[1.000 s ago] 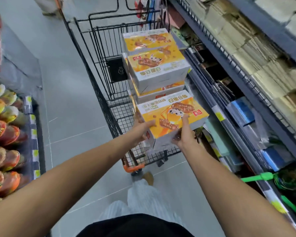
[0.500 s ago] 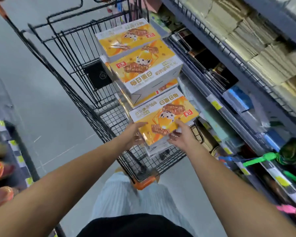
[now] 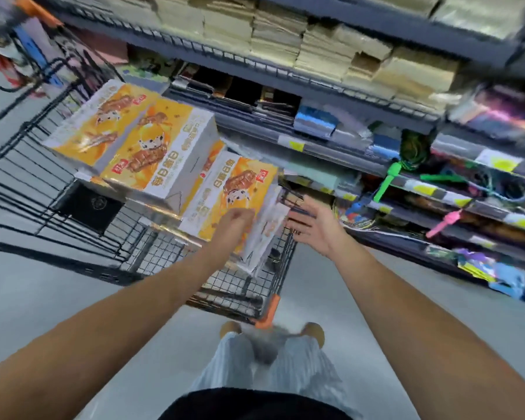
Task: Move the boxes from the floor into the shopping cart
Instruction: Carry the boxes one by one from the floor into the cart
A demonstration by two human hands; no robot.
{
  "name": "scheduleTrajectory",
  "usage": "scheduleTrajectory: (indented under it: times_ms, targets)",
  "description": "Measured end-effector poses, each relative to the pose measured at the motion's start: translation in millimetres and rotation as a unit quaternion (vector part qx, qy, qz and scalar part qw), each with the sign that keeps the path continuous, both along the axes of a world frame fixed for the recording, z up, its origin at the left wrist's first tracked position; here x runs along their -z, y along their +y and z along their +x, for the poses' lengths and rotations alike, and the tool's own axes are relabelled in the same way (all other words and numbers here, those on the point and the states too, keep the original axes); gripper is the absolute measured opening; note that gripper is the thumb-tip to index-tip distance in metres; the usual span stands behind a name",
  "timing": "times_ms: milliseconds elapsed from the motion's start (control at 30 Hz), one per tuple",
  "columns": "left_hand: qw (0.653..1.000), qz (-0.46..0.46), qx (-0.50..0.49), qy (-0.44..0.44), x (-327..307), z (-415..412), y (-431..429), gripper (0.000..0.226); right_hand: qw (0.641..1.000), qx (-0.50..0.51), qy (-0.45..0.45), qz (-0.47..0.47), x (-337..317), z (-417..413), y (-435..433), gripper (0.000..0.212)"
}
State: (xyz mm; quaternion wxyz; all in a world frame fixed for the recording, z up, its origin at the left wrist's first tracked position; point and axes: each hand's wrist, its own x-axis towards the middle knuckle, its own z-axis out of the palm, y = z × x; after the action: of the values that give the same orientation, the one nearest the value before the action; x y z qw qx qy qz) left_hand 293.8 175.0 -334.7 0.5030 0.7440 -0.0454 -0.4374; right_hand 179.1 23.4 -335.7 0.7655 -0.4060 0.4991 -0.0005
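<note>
The black wire shopping cart (image 3: 82,237) stands in front of me, with orange-and-white boxes stacked inside. One box (image 3: 91,122) lies at the far end, and a second box (image 3: 155,150) sits on the stack beside it. The nearest box (image 3: 225,189) rests tilted at the cart's near right end. My left hand (image 3: 235,222) lies on this box with its fingers curled over the near edge. Just right of the box, my right hand (image 3: 312,225) is off it with fingers spread. The picture is blurred.
Store shelving (image 3: 376,168) packed with small goods runs close along the cart's right side. Grey tiled floor (image 3: 43,298) lies left of the cart and under me. My legs and shoes (image 3: 270,359) stand right behind the cart's orange corner (image 3: 270,310).
The nearest box has gone down onto the stack in the cart. My right hand has let go of it and opened. The view has swung right towards the shelves.
</note>
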Motion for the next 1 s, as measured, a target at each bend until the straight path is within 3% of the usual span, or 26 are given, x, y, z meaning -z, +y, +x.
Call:
scheduleTrajectory:
  times_ms: [133, 300, 433, 733, 1000]
  targets:
    - [0.996, -0.010, 0.078, 0.040, -15, -40, -46, 0.029, 0.999, 0.046, -0.017, -0.011, -14, -70, -16, 0.032]
    - [0.983, -0.029, 0.178, 0.041, -32, -131, -108, 0.035, 0.990, 0.134, -0.036, -0.038, -33, -187, -44, 0.021]
    - [0.967, -0.030, 0.249, 0.056, -40, -235, -150, 0.046, 0.977, 0.208, -0.029, -0.047, -40, -295, -57, 0.023]
    - [0.917, -0.039, 0.388, 0.087, -40, -496, -211, 0.036, 0.944, 0.319, -0.019, -0.084, -51, -539, -73, 0.026]
    - [0.845, -0.049, 0.525, 0.089, -57, -685, -253, 0.023, 0.877, 0.469, -0.005, -0.106, -56, -729, -75, 0.023]
